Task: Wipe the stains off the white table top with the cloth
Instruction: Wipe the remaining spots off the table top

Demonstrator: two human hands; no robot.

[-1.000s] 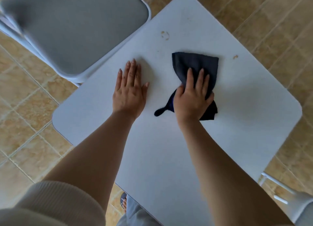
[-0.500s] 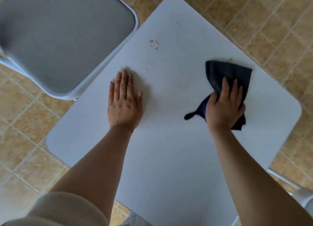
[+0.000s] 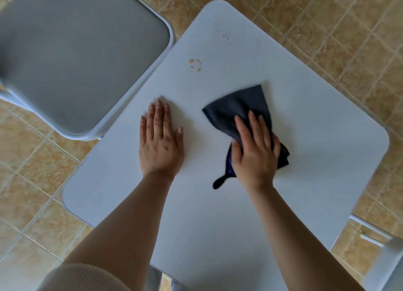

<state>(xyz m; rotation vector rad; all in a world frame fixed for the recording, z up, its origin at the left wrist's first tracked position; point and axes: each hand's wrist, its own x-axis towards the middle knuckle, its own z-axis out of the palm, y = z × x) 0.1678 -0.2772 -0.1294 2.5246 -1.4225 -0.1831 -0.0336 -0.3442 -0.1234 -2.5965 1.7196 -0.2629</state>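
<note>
1. Hands first: left hand (image 3: 160,142) is laid flat on the white table top (image 3: 218,225), fingers straight and together, nothing held; bracing is judged to be its job.
2. Right hand (image 3: 256,148) is pressed palm-down on the cloth (image 3: 239,107), fingers (image 3: 254,122) spread over it and the thumb curled round its near bunched part.
3. Change noted: half a second ago the cloth was out by the right edge; it has been swept back left to mid-table, just right of the left hand. The small speck seen earlier near that edge can no longer be made out, so that spot is judged done.
4. Cloth orientation: long axis runs from the thin dark tail (image 3: 219,183) nearest the person up to the fanned wide end, which is pointed away and slightly left.
5. Further out, the orange ring stain (image 3: 194,64) and fainter marks (image 3: 226,38) near the far corner are untouched, well apart from the cloth. Those are judged next.
</note>
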